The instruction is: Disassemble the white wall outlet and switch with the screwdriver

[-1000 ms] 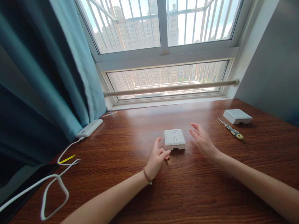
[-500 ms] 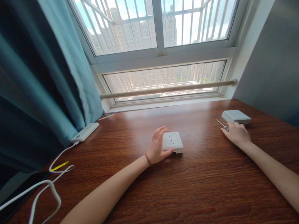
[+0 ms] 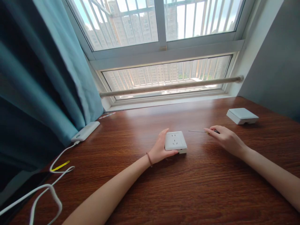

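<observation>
The grip of the left hand (image 3: pixel 160 148) is spread to the width of the white socket box (image 3: pixel 175 140) and has hold of its left side, thumb along the near edge and fingers at the far left corner. The box sits flat near the middle of the worktop (image 3: pixel 199 187), slotted face up. A thin brown band (image 3: pixel 149 159) circles the left wrist.

To the right, the grip of the right hand (image 3: pixel 228 139) is closed round the handle of a screwdriver (image 3: pixel 198 131). Its thin shaft points left, with the tip near the box's right side but apart from it; whether the tip touches the wood I cannot tell.

A second white box (image 3: pixel 243 115) lies at the far right, beyond the right hand and well apart from it. At the far left, a white device (image 3: pixel 86 132) rests by the blue curtain (image 3: pixel 90 93), with a white cable (image 3: pixel 48 185) plugged into its near end and a yellow strip (image 3: pixel 61 165) beside the cable. A pale rail (image 3: pixel 173 88) crosses the window on the far side
</observation>
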Demonstrator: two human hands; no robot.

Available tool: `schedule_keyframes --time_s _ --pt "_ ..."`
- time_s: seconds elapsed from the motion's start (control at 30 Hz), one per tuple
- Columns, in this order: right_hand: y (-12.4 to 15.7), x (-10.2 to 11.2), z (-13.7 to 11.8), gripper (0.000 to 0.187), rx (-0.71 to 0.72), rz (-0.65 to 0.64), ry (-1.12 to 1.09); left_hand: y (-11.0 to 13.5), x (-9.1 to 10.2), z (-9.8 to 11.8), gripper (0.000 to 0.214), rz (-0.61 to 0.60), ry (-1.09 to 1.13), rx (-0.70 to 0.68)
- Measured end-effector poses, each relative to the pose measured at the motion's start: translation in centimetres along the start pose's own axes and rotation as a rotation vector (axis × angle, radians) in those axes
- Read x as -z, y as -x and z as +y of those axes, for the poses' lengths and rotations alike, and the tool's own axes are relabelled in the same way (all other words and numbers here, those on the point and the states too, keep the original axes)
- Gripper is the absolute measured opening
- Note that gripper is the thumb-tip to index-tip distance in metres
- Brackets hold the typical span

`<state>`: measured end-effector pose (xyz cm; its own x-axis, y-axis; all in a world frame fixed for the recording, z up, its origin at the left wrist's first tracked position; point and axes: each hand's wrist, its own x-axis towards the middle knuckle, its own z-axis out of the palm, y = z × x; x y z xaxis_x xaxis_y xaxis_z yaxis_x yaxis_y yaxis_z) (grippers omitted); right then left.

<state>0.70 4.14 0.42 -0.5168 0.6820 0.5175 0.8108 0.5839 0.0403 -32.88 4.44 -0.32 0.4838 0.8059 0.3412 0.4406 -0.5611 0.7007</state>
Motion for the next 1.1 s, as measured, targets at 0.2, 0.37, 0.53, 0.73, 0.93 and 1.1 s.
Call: schedule_keyframes --time_s 0.2,0.37,0.53,0.73,0.93,1.1 --pt "0.0 -0.1 -1.5 0.036 0.09 -0.043 -0.017 -0.1 -0.1 0.2 0.086 -0.028 0.012 0.013" --pt "0.0 -0.1 -1.9 0.037 0.104 -0.023 -0.04 0.0 -0.1 0.1 0.084 -0.031 0.002 -0.007" --pt "0.0 0.0 -2.1 0.04 0.099 -0.011 -0.074 0.0 -0.1 0.0 0.082 -0.02 0.014 -0.016" --pt "-0.1 0.2 -2.1 0.041 0.105 -0.026 -0.063 0.0 -0.1 0.0 0.081 -0.021 0.005 -0.021" --pt "-0.2 0.1 -2.4 0.034 0.095 -0.014 -0.099 0.0 0.0 0.3 0.077 -0.015 0.005 -0.009" --pt "-0.2 0.0 -2.7 0.033 0.048 0.041 -0.145 -0.1 -0.1 0.4 0.075 0.011 0.03 -0.021"
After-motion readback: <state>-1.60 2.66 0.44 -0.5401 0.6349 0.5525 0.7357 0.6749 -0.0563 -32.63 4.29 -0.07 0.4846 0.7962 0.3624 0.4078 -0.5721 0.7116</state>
